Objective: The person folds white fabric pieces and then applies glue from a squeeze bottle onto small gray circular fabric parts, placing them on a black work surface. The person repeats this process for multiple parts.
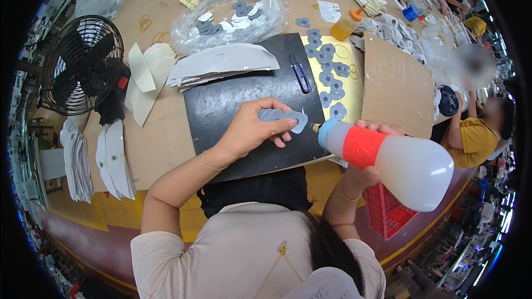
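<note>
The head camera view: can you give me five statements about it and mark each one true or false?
1. The right hand holds a bottle with a red band. True.
2. The left hand is empty. False: the left hand holds grey pieces.
3. A purple tool lies on the black mat. True.
4. The fan stands to the right of the black mat. False: it stands to the left.
5. The plastic basket is blue. False: it is red.
</note>
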{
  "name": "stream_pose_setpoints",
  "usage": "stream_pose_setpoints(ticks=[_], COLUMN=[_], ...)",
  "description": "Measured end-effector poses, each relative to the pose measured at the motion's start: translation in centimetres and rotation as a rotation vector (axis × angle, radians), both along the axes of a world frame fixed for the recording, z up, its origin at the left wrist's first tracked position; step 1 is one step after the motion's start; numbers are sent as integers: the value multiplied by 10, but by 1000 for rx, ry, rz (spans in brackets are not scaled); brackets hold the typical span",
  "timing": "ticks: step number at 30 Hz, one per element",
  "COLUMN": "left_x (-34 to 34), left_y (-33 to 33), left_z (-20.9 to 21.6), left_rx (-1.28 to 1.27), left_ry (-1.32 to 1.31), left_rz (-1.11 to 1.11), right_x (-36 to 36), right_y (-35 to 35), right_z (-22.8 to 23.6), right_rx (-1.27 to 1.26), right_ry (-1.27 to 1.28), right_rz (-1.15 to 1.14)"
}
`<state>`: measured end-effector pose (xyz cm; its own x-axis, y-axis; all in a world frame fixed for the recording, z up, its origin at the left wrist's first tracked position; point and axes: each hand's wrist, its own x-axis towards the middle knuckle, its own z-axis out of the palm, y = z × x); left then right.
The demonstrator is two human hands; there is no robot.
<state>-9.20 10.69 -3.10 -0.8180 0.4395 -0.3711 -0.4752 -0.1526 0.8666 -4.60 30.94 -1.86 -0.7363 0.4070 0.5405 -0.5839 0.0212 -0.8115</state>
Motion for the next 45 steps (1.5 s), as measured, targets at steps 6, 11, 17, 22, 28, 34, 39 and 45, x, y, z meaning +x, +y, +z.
stream_pose_setpoints(ticks=[6, 11, 17, 22, 28, 34, 39, 45], left_x=[3, 5, 4, 8, 10, 6, 8, 10], left_y=[7, 6, 7, 10, 11, 6, 9, 10], left_z=[6, 9, 9, 10, 13, 7, 11, 11], left_rx=[103, 105, 6, -46, -26, -31, -107, -152], left_ry=[-39, -18, 42, 60, 35, 64, 108, 144], left_rz=[67, 57, -14, -41, -33, 15, 51, 67], right_x=[-1, -3, -4, -4, -4, 8, 12, 8], right_y=[3, 23, 11, 17, 23, 18, 17, 8], right_z=[-7, -12, -4, -1, -5, 2, -2, -3], right_rx=[156, 422, 169, 306, 454, 295, 463, 521], right_ry=[126, 111, 197, 182, 162, 215, 237, 264], right_rz=[58, 67, 84, 185, 93, 169, 149, 127])
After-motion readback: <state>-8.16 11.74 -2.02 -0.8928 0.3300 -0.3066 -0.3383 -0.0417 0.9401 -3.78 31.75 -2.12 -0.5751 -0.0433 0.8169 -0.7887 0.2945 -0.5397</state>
